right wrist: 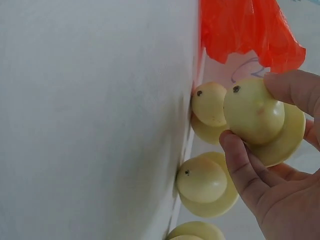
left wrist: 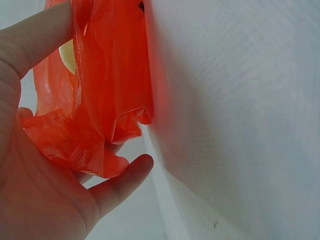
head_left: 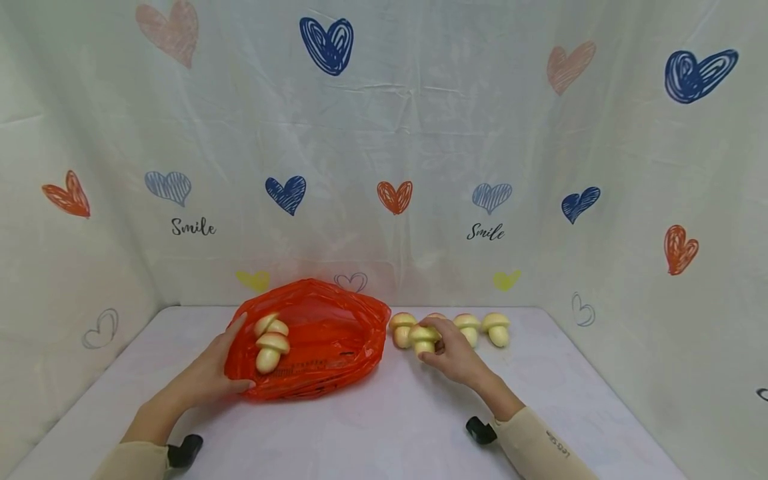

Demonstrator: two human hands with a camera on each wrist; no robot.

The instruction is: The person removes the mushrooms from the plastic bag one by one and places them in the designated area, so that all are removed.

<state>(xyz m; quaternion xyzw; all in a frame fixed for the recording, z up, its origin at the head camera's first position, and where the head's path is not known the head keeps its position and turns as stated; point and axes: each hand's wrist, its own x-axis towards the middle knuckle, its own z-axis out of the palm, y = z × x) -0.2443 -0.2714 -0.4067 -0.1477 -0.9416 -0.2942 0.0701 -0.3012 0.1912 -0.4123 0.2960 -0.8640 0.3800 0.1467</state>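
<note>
A red plastic bag (head_left: pixel 327 390) lies on the table with its mouth spread toward me. My left hand (head_left: pixel 210 370) grips its left side, thumb at the near edge and fingers at the far edge; in the left wrist view the plastic (left wrist: pixel 107 65) bunches between them. Two toy mushrooms, one (head_left: pixel 268 360) in front of the other (head_left: pixel 271 325), lie inside at the left. To the right of the bag, my right hand (head_left: pixel 453 353) pinches a pale yellow toy mushroom (right wrist: pixel 252 110) between thumb and fingers, its rounded stem pointing down.
Several more toy mushrooms stand in a row at the back of the table, among them one (head_left: pixel 402 328) beside the bag and one (head_left: pixel 497 330) at the right end. A white curtain (head_left: pixel 444 147) printed with hearts hangs behind and at both sides.
</note>
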